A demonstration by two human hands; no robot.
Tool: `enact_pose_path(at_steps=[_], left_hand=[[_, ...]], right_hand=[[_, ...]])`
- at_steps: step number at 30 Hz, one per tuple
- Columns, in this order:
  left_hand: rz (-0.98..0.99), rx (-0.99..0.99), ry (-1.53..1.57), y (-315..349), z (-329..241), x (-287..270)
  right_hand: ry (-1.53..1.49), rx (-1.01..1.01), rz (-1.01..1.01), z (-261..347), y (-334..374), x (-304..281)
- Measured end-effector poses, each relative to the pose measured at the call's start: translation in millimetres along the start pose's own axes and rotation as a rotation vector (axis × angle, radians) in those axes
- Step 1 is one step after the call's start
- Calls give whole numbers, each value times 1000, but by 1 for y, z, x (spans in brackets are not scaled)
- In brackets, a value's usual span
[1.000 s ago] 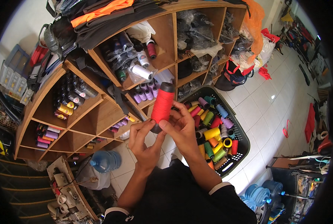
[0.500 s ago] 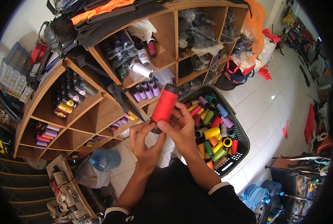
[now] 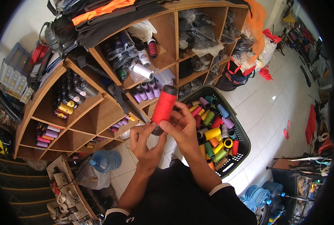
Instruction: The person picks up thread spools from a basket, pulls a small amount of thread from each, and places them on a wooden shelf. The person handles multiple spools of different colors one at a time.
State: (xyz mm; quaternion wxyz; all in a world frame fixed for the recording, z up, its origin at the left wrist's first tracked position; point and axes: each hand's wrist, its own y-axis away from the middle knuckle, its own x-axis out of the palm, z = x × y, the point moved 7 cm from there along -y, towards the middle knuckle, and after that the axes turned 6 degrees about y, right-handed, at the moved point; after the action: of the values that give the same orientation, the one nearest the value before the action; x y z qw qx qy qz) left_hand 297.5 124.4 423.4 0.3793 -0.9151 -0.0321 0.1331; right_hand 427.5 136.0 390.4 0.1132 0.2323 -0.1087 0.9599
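Both hands hold a red thread spool (image 3: pixel 164 108) with black ends, raised in front of me and tilted slightly to the right at its top. The fingers of my left hand (image 3: pixel 146 144) pinch its lower left side near the black base. My right hand (image 3: pixel 182 129) grips the lower right side, thumb across the front of the thread. Part of the base is hidden behind the fingers. Just right of my hands, a dark plastic basket (image 3: pixel 243 140) on the floor holds many spools in yellow, green, red, purple and other colours.
A wooden shelf unit (image 3: pixel 176 41) curves across the far and left side, its compartments holding spools and plastic-wrapped bundles. A blue water jug (image 3: pixel 106 160) stands on the white tiles at left. More blue jugs (image 3: pixel 257 195) are at lower right. A sewing machine (image 3: pixel 62 187) sits at lower left.
The red spool has shifted very slightly, its top a touch lower and further left. Both hands keep their hold on it; nothing else has visibly moved.
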Motion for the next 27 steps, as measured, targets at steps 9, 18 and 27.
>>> enact_pose_path(at_steps=[9,18,27], left_hand=[[-47,-427,578,4,26,2],[79,-751,1087,14,38,20],[203,-746,996,14,46,16]], right_hand=[[-88,52,-4,-8,4,-5],[-66,92,35,-5,4,-5],[-12,-4,17,-6,6,-7]])
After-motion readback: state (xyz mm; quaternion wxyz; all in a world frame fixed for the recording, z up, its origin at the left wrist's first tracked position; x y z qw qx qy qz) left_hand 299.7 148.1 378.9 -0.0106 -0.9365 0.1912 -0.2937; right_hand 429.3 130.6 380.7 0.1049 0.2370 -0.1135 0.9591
